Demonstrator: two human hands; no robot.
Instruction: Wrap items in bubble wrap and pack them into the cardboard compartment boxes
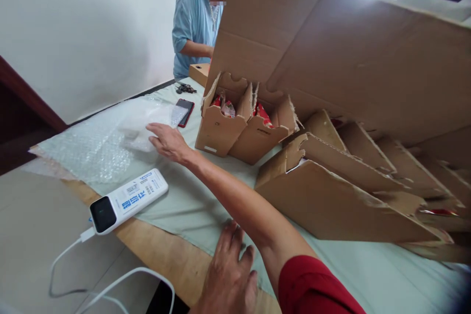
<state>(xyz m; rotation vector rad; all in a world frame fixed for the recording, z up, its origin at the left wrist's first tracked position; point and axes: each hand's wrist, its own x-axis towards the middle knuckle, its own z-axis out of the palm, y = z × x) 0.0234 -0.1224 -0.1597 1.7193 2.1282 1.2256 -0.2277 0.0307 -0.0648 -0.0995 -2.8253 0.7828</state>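
My right hand (pixel 168 142) reaches across to the left over a sheet of bubble wrap (pixel 103 142). Its thumb and fingers are apart, at the edge of a blurred, translucent plastic piece (pixel 137 138) lying on the wrap; a firm grip on it does not show. Palm down near the table's front edge, my left hand (pixel 230 270) rests with its fingers spread and nothing in it. Between the wrap and the edge lies a white power bank (pixel 128 200) with blue lettering and a dark display, a white cable (pixel 87 234) plugged into it.
Two narrow cardboard boxes (pixel 221 132) hold red packets. To their right stand more cardboard trays (pixel 331 201), with a tall cardboard panel (pixel 349 59) behind. A phone (pixel 186 112) and keys (pixel 185 88) lie farther back. Another person (pixel 193 19) in blue stands beyond the table.
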